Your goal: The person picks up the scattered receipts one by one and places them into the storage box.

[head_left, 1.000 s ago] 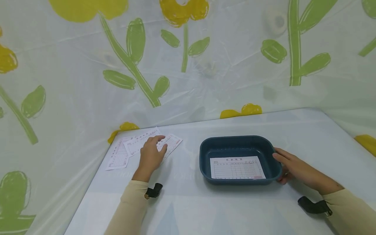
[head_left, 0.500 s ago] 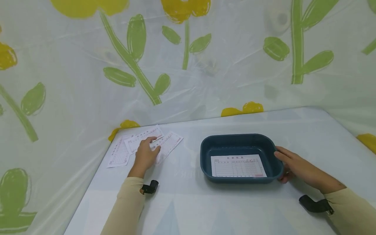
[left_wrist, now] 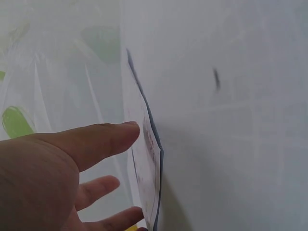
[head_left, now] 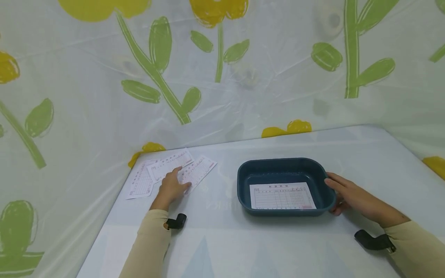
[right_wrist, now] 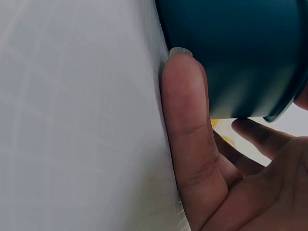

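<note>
Printed paper in the form of a receipt slip (head_left: 202, 169) lies on the table under the fingers of my left hand (head_left: 169, 190). In the left wrist view the thumb (left_wrist: 108, 139) reaches to the slip's face, the fingers spread apart; contact is hard to tell. Two more slips lie beside it, an upper slip (head_left: 165, 166) overlapping a left slip (head_left: 140, 184). My right hand (head_left: 352, 197) grips the right end of a dark teal plastic basin (head_left: 288, 212), thumb at the rim and fingers against its side. Another slip (head_left: 282, 196) lies flat inside the basin.
A white cloth covers the table (head_left: 222, 247). Behind it hangs a pale curtain (head_left: 271, 88) with yellow flowers and green leaves. A black wrist mount (head_left: 177, 221) sits on the left sleeve and another mount (head_left: 373, 240) on the right.
My left hand has moved left and slightly down over the slips, its thumb now lower and farther from the fingers. My right hand and the basin keep their places.
</note>
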`<control>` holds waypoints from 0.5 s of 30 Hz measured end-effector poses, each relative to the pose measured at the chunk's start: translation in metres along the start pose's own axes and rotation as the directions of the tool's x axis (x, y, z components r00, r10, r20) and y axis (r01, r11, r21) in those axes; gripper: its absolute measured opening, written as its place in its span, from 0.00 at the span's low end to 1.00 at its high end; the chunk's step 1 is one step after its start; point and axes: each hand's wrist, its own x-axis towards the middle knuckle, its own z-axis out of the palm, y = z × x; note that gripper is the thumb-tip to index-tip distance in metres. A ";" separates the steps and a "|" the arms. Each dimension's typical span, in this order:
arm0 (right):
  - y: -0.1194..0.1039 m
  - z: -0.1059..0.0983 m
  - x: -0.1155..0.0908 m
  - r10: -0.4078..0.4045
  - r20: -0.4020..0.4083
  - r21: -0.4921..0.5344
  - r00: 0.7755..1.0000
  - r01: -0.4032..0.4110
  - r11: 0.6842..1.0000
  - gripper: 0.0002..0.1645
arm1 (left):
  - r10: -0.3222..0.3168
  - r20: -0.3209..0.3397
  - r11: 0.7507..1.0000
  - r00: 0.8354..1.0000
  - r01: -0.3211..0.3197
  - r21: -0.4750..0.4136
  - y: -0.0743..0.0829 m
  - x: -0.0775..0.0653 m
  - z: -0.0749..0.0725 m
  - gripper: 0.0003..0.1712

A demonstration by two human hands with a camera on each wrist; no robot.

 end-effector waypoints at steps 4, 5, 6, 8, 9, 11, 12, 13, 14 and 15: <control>-0.001 0.000 -0.001 0.000 0.006 0.004 1.000 0.000 1.000 0.49 | -0.001 -0.003 0.999 1.000 0.001 0.043 0.000 0.001 0.000 0.46; -0.001 0.000 -0.001 -0.005 0.005 0.007 1.000 0.005 1.000 0.48 | 0.004 -0.007 0.999 1.000 -0.003 0.053 0.000 0.001 0.001 0.46; -0.001 -0.001 -0.002 -0.008 0.003 0.004 1.000 0.008 1.000 0.48 | 0.005 -0.011 0.998 1.000 -0.004 0.059 0.001 0.001 0.001 0.45; -0.002 -0.001 -0.002 -0.013 -0.001 0.000 1.000 0.013 1.000 0.48 | 0.006 -0.015 0.998 1.000 -0.005 0.069 0.002 0.001 0.000 0.45; -0.002 -0.002 -0.002 -0.015 -0.003 -0.003 1.000 0.015 1.000 0.48 | 0.008 -0.018 0.997 1.000 -0.007 0.078 0.002 0.002 0.000 0.45; -0.002 -0.002 -0.001 -0.015 -0.001 0.004 1.000 0.015 1.000 0.48 | 0.002 -0.018 0.996 1.000 0.000 0.091 0.003 0.001 0.000 0.45; -0.002 -0.002 -0.001 -0.013 0.002 0.007 1.000 0.013 1.000 0.48 | -0.006 -0.017 0.995 1.000 0.007 0.097 0.003 0.001 0.000 0.45; -0.002 -0.001 0.000 -0.011 0.005 0.010 1.000 0.011 1.000 0.48 | -0.008 -0.019 0.994 1.000 0.010 0.106 0.003 0.001 0.000 0.45; -0.002 -0.001 0.000 -0.009 0.007 0.013 1.000 0.009 1.000 0.49 | -0.008 -0.025 0.993 1.000 0.011 0.116 0.003 0.000 0.000 0.44; -0.002 -0.001 0.000 -0.011 0.008 0.019 1.000 0.011 1.000 0.49 | -0.007 -0.030 0.992 1.000 0.010 0.124 0.003 0.000 -0.001 0.44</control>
